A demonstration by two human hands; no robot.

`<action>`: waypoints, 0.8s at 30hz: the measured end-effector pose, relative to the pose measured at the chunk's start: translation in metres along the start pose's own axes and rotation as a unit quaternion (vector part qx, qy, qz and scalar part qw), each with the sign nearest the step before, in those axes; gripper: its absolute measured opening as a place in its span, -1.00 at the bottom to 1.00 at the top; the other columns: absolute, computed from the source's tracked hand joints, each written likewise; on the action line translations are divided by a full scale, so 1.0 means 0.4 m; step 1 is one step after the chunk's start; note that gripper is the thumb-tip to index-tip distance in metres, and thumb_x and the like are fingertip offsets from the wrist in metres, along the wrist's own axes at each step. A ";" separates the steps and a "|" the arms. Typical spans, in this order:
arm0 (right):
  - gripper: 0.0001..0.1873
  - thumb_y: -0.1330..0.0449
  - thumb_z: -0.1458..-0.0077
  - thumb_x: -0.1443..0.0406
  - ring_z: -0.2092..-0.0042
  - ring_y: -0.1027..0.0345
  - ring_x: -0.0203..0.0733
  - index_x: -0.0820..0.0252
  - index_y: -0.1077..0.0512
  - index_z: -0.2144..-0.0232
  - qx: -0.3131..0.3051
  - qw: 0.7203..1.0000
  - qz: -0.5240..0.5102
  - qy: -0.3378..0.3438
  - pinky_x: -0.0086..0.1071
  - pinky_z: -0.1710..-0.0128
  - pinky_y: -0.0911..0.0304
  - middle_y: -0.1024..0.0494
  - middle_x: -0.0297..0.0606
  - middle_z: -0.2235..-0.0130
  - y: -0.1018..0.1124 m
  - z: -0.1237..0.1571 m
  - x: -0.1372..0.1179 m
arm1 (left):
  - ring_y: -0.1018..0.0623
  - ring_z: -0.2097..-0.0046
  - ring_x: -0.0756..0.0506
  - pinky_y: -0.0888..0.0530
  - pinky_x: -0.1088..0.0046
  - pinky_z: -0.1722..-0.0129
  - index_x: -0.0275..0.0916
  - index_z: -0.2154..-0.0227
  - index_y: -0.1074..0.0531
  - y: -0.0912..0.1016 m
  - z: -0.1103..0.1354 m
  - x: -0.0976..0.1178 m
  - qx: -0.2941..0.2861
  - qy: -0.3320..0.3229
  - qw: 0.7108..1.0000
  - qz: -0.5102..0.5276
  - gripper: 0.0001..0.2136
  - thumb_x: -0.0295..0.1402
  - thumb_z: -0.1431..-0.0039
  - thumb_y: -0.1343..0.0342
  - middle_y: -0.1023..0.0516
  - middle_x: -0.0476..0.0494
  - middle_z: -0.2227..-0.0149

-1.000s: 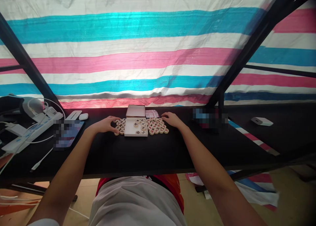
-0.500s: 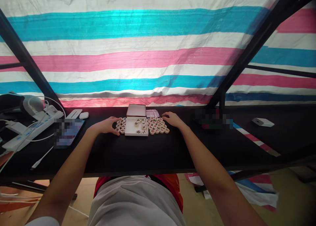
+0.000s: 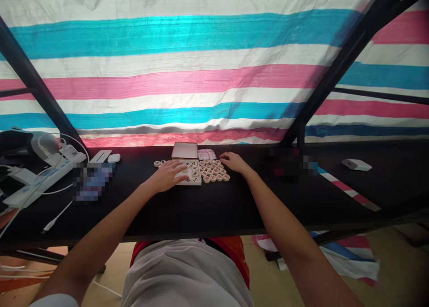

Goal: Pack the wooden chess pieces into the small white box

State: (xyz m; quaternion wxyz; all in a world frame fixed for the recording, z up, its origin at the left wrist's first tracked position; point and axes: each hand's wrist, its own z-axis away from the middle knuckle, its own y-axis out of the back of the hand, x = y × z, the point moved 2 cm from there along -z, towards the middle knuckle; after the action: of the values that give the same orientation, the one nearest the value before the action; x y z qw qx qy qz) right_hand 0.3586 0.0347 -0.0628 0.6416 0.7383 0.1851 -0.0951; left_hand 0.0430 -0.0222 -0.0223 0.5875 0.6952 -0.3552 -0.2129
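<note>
A shallow white box (image 3: 197, 182) lies on the black table with several round xiangqi pieces (image 3: 195, 173) in its right part. My left hand (image 3: 166, 176) is over the box's left half, fingers stretched toward the pieces, palm down; it hides that side and most of the pieces at the box's left. Two or so pieces (image 3: 157, 163) show beyond that hand. Right of the box sits a cluster of red-marked xiangqi pieces (image 3: 213, 170). My right hand (image 3: 234, 161) rests at this cluster's right edge, its fingers loosely extended, holding nothing visible.
Behind the box are its open lid (image 3: 185, 150) and a pink-patterned paper (image 3: 207, 154). A power strip (image 3: 47, 175), a white cable (image 3: 56, 216) and a blurred phone-like item (image 3: 94, 182) lie left. A white charger (image 3: 357, 165) sits far right, past a dark blurred object (image 3: 279, 161).
My left hand has moved right, from the left edge of the left-hand pieces to over the white box. My right hand has stayed in place.
</note>
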 end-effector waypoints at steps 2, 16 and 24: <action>-0.71 -0.08 -0.13 0.28 0.06 -0.37 -0.17 0.21 -0.49 0.14 0.002 1.000 -0.001 0.002 -0.40 0.02 -0.20 -0.51 -0.17 0.07 -0.003 -0.002 0.003 | -0.23 -0.20 -0.20 -0.07 0.19 -0.21 -0.20 -0.12 -0.29 -0.023 -0.005 0.016 -0.014 -0.017 0.999 -0.031 -0.49 -0.01 -0.30 0.27 -0.32 -0.18 -0.16; -0.72 -0.09 -0.13 0.28 0.07 -0.38 -0.16 0.22 -0.49 0.14 -0.001 1.000 -0.003 -0.001 -0.38 0.02 -0.21 -0.51 -0.16 0.08 -0.001 0.000 0.002 | -0.31 -0.13 -0.21 -0.14 0.13 -0.15 -0.03 -0.04 -0.39 -0.039 0.001 0.001 0.003 -0.026 0.994 -0.110 -0.62 -0.08 -0.30 0.18 -0.42 -0.18 -0.05; -0.72 -0.08 -0.13 0.29 0.05 -0.37 -0.15 0.23 -0.49 0.15 0.001 1.000 -0.003 0.007 -0.37 0.01 -0.20 -0.52 -0.16 0.08 -0.003 -0.001 0.003 | -0.41 0.02 -0.15 -0.09 0.09 -0.17 -0.07 0.04 -0.44 -0.033 -0.009 0.015 -0.014 -0.030 0.994 -0.101 -0.63 -0.09 -0.31 0.18 -0.51 -0.15 0.13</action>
State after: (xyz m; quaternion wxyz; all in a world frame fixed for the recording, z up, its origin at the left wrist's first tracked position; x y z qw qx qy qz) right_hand 0.3592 0.0354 -0.0643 0.6390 0.7392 0.1914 -0.0925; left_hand 0.0529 -0.0236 -0.0334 0.5621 0.7126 -0.2969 -0.2969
